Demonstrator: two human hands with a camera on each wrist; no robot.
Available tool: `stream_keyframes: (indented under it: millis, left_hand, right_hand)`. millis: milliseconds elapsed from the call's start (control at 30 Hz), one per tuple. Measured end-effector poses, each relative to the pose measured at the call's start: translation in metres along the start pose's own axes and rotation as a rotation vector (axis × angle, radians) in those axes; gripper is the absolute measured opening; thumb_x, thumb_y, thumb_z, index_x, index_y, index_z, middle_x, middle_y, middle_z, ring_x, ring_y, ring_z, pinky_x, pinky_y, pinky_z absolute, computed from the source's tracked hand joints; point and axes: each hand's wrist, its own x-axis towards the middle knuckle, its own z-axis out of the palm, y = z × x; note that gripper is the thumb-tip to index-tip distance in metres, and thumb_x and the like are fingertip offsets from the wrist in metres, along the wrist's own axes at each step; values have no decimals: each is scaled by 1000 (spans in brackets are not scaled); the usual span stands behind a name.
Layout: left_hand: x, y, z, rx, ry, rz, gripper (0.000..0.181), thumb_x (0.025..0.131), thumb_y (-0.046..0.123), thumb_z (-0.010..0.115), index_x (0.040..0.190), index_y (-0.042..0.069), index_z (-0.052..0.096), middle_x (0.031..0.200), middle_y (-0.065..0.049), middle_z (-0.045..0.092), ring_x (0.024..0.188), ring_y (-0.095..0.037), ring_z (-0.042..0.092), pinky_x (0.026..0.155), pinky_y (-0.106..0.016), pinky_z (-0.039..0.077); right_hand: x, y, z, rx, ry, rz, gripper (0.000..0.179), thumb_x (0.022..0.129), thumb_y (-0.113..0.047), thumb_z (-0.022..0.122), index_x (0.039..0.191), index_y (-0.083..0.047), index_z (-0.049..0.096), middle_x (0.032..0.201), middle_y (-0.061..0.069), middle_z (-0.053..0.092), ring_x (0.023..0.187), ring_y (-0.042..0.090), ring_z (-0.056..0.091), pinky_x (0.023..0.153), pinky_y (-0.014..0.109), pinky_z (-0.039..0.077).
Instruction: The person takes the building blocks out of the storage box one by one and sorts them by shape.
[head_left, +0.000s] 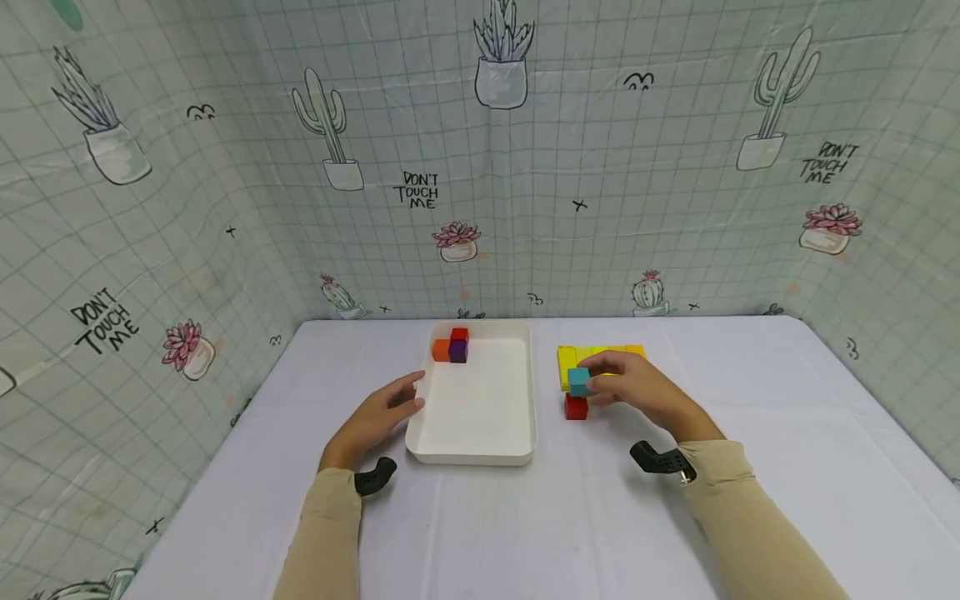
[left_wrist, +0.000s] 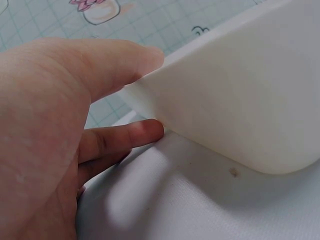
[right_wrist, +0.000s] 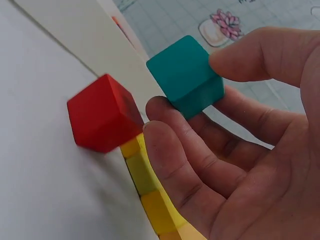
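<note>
A teal cube (right_wrist: 182, 72) is pinched between the thumb and fingers of my right hand (head_left: 648, 387), held up off the table. Just below it in the head view sits a red cube (right_wrist: 102, 115), close to my fingertips. Behind the hand lies a block of yellow cubes (head_left: 592, 357), partly covered by my fingers. My left hand (head_left: 378, 421) is at the left side of the white tray (head_left: 472, 417), thumb at the rim and fingertips at the lower wall in the left wrist view. Its fingers hang relaxed.
At the tray's far left corner sit an orange cube (head_left: 441, 350), a purple cube (head_left: 458, 352) and another red cube (head_left: 460, 334). A white cloth covers the table (head_left: 480, 533). Printed curtains (head_left: 570, 167) rise behind and beside it.
</note>
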Motion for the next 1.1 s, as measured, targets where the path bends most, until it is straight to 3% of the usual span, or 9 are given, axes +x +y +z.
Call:
stream_keyframes:
  millis: [467, 733, 1100]
  left_hand:
    - [2, -1, -1, 2, -1, 26, 60, 98, 40, 63, 154, 30, 42, 150, -13, 47, 140, -34, 40, 114, -60, 29]
    - [2, -2, 0, 0, -1, 25, 60, 98, 39, 63, 153, 30, 43, 150, -12, 47, 139, -34, 41, 113, -59, 31]
    - [2, -2, 0, 3, 6, 23, 60, 98, 39, 64, 153, 29, 44, 149, -13, 48, 139, -34, 41, 113, -59, 31]
  right_hand:
    - [-12, 19, -25, -42, -19, 67, 47, 95, -20, 68, 133, 4, 56, 124, 19, 62, 91, 34, 67, 85, 34, 56]
    - [-12, 29, -22, -49, -61, 74, 47, 94, -19, 69, 132, 5, 56, 123, 18, 65, 86, 30, 66, 81, 35, 57]
    - [-12, 29, -17, -130, -54, 70, 44, 93, -18, 69, 129, 4, 59, 114, 13, 66, 85, 27, 65, 80, 35, 57]
